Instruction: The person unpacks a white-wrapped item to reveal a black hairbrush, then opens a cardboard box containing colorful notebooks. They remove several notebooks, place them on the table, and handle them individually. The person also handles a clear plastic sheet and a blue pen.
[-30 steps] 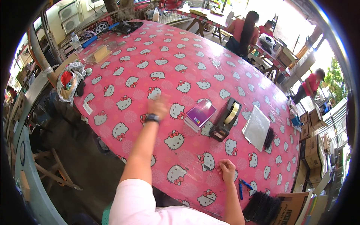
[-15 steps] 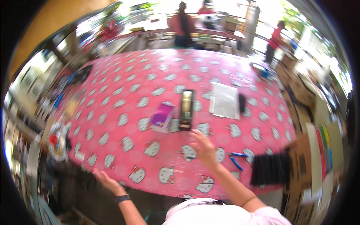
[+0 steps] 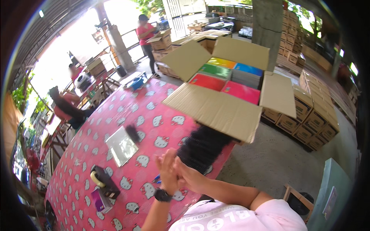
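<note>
My left hand [image 3: 167, 172], with a dark watch on the wrist, and my right hand [image 3: 190, 177] meet palm to palm over the table's near edge. Their fingers look stretched out, and I see nothing held between them. Partly hidden behind the left hand lies a blue-handled tool [image 3: 157, 179]. Just beyond the hands is a pile of black spiral binding coils [image 3: 204, 148]. To the left stand a black tape dispenser [image 3: 110, 186] with a tape roll and a purple and white box [image 3: 101, 201]. A clear plastic sheet or bag [image 3: 121, 146] lies farther off, beside a small black bundle [image 3: 133, 133].
An open carton [image 3: 216, 109] of colourful notebooks [image 3: 208, 81] rises at the table's right edge, flaps spread. The table has a pink patterned cover [image 3: 127, 169]. Stacked cartons [image 3: 308, 115] stand on the floor to the right. A person [image 3: 145, 36] stands beyond the table; others sit at far left.
The view has swung to the right, bringing the open carton of notebooks into full sight. My hands, apart before, have come together.
</note>
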`<state>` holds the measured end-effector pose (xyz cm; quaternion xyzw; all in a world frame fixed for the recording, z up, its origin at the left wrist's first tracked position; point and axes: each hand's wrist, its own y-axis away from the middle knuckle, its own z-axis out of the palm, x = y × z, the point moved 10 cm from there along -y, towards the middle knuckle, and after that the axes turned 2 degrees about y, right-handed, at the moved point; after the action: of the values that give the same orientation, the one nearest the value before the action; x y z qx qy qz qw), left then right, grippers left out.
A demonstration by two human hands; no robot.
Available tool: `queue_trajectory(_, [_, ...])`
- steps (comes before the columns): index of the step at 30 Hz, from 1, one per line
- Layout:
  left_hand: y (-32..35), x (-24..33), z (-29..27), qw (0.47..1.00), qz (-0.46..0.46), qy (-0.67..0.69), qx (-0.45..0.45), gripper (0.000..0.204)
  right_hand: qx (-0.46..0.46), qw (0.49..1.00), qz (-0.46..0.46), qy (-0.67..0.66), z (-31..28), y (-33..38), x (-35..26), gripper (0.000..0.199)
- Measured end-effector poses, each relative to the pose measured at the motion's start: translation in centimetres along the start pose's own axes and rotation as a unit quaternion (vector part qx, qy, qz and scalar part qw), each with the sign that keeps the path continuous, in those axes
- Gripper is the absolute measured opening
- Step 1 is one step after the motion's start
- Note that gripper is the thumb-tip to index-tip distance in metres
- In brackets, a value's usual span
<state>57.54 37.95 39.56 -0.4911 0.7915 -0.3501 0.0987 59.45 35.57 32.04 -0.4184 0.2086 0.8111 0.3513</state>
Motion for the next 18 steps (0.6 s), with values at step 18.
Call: queue_trajectory(18, [-31.7, 14.1, 19.5, 0.829, 0.271, 0.197, -0.448, 0.052, -0.057, 0.942, -0.327, 0.052, -22.4, 24.1, -27.1, 0.051])
